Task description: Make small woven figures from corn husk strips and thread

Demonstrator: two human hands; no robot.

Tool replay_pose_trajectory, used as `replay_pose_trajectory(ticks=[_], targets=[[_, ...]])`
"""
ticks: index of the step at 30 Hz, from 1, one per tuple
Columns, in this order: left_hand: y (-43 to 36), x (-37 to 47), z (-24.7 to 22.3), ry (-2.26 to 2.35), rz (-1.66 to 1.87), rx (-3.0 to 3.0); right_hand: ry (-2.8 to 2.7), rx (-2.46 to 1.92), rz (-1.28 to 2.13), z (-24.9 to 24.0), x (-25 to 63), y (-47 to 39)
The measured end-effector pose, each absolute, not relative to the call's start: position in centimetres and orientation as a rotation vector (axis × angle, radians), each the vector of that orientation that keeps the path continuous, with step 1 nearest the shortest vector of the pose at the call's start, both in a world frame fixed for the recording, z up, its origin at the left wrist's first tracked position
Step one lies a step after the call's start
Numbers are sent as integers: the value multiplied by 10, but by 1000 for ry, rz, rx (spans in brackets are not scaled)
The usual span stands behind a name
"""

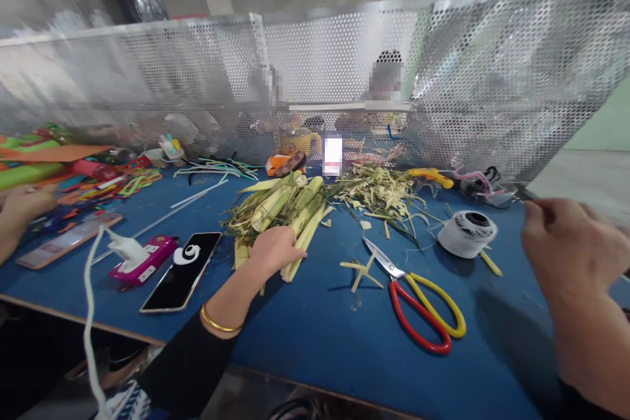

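A bundle of green and pale plant stalks (308, 203) lies on the blue table. Over its near end is my left hand (276, 248), a gold bangle on the wrist, its fingers closed on the stalks. Raised at the right, my right hand (573, 239) has curled fingers; whether anything small is between them cannot be made out. Scissors (426, 308) with one red and one yellow handle lie slightly open between the hands. Beside their blades is a small star-like piece of crossed strips (361, 272). A white spool (466, 233) stands left of my right hand.
Shredded strips (381, 190) are heaped behind the scissors. A black phone (183, 275), a magenta power strip (147, 261) and a white cable lie left. Another person's hand (27, 207) is at far left by colourful strips. A perforated metal screen (315, 46) borders the table's back.
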State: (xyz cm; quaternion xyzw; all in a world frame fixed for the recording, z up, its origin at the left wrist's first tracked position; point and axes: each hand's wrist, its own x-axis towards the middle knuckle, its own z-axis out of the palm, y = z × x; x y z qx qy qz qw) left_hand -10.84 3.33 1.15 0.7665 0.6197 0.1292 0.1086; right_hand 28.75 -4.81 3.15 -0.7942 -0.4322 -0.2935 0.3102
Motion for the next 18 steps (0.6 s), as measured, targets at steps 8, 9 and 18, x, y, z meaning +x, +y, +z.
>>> replay_pose_trajectory(ticks=[8,9,18], targets=[[32,-70,34,1260,1076,1643,-1724,-1444,203,37,152,-26],[30,-61,36,1189,1106,1571,-1699,-1433,371,35,139,-19],[21,-40,19,1082,1041,1515,-1230,-1183,1031,5,109,11]])
